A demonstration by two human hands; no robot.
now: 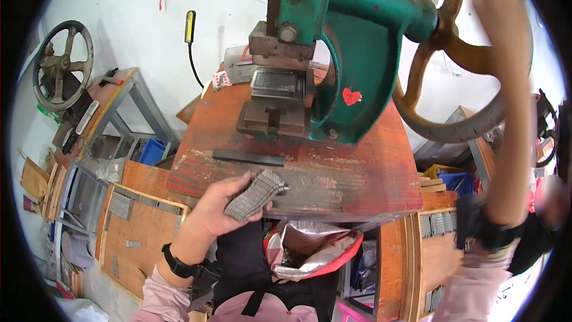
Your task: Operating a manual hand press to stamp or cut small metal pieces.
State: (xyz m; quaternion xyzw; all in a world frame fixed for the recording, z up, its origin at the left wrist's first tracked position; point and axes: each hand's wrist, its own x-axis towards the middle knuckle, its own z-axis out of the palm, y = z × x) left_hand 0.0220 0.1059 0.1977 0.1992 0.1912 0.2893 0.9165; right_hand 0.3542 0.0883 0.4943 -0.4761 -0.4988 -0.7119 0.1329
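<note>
Evidently, in the head view, the stack of grey pieces [255,195] sits in the left hand [215,204], near the front edge of the wooden table [357,188]. The thumb lies along the far side and the fingers curl under, so the hand is closed around the stack. Its rows are narrow and ribbed, packed side by side into a slightly curved block; whether they are metal or hard plastic cannot be told. It will probably feel dense for its size and rigid piece by piece, yet loose as a bundle, apt to fan or slip if squeezed at one end. The long sides, pressed evenly between thumb and fingers, look the safest hold; the ribs should give some friction.

The right hand [498,1] is raised beside the upper rim of the handwheel [457,53], blurred; whether its fingers close on anything cannot be told. The wheel is curved, worn metal with broad, rust-brown spokes. The green press [372,48] has chipped paint over heavy, rounded castings, with a red heart sticker [352,96] on its side. Its squared steel die block [277,83] carries a paler, flat-topped plate. A straight, dark bar [249,157] lies on the scuffed, reddish tabletop, and below gapes a crumpled, silver-lined bag [325,247].
</note>
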